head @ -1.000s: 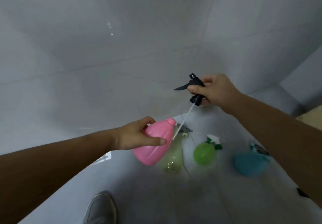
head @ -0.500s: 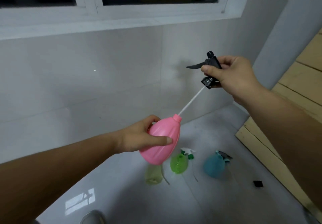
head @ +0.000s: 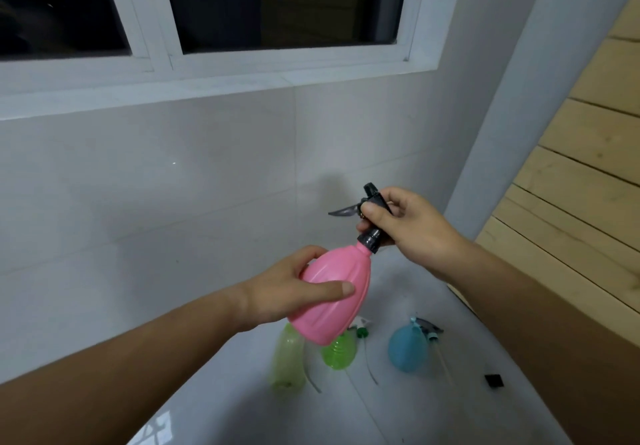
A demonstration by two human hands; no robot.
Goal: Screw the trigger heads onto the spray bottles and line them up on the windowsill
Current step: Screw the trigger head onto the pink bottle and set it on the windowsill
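My left hand (head: 289, 292) grips a pink spray bottle (head: 337, 294), tilted with its neck up and to the right. A black trigger head (head: 370, 217) sits on that neck, its collar touching the bottle mouth, and my right hand (head: 407, 228) is closed around it. Its dip tube is hidden inside the bottle. On the floor below lie a pale green bottle (head: 289, 358), a bright green bottle (head: 341, 352) and a blue bottle (head: 408, 349) with trigger heads beside them. The white windowsill (head: 214, 89) runs across the wall above.
A dark window (head: 277, 4) with white frames is above the sill. A wooden slatted structure (head: 581, 181) stands at the right. A small black piece (head: 494, 381) lies on the grey floor by it.
My right hand has lowered the trigger head along its tube until the collar meets the pink bottle's neck. The view has tilted up, showing more of the window.
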